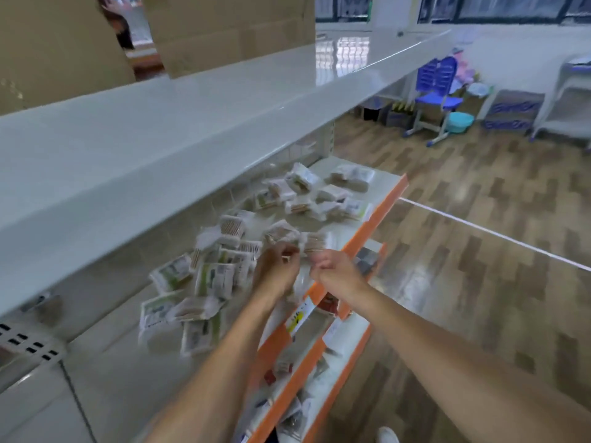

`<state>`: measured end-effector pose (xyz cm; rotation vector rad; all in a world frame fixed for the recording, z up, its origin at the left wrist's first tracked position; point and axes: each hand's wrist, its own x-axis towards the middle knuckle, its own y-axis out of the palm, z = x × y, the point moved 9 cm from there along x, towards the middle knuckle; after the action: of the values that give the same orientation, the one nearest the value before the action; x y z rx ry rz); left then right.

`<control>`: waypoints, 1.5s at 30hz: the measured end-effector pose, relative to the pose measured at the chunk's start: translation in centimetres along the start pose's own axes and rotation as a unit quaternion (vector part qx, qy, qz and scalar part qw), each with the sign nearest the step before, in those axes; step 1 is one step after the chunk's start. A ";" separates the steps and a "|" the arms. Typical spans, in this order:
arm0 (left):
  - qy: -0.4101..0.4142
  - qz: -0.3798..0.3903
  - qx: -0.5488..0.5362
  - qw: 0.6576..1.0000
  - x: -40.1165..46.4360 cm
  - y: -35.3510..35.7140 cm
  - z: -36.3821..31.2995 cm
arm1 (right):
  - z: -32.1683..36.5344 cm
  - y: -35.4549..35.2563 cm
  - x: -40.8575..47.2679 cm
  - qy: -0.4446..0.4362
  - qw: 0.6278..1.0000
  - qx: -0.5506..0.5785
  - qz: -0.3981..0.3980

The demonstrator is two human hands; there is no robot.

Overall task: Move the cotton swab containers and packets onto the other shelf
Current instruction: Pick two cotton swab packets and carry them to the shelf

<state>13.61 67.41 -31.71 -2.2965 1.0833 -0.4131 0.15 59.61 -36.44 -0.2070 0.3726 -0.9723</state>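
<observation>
Several clear packets of cotton swabs lie scattered on the middle shelf [332, 223], in a near pile [204, 282] and a far pile [319, 193]. My left hand [276, 265] pinches one swab packet [281, 235] at its near edge, fingers curled. My right hand [332, 268] grips a second swab packet [315, 243] beside it, above the shelf's orange front edge [377, 215]. The frame is blurred, so packet details are unclear. A wide white upper shelf [160, 139] sits above with nothing on its near part.
Cardboard boxes [224, 30] stand on the upper shelf at the back. Lower orange-edged shelves [303, 356] hold small packets. To the right lies wooden floor with a white line; a blue chair [438, 91] and a teal basin stand far off. A person is partly visible behind the boxes.
</observation>
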 end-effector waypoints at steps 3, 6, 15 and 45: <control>-0.025 -0.025 -0.033 0.999 1.4 2.2 -0.7 | -0.2 -2.0 2.9 -0.001 0.999 -0.024 0.031; -0.068 -0.046 -0.052 0.995 2.4 3.8 -0.6 | -0.3 -3.7 5.3 -0.010 0.996 -0.055 0.068; -0.162 -0.206 -0.027 0.965 3.5 2.3 1.5 | 1.3 -4.2 9.5 -0.117 0.972 -0.164 0.126; -0.157 -0.239 -0.280 0.917 5.7 1.7 5.9 | -0.3 -1.7 15.2 0.026 0.981 0.146 0.125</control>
<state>19.03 64.14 -37.20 -3.0086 0.5030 0.1200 6.42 46.01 -39.35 0.1301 0.2923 -0.7732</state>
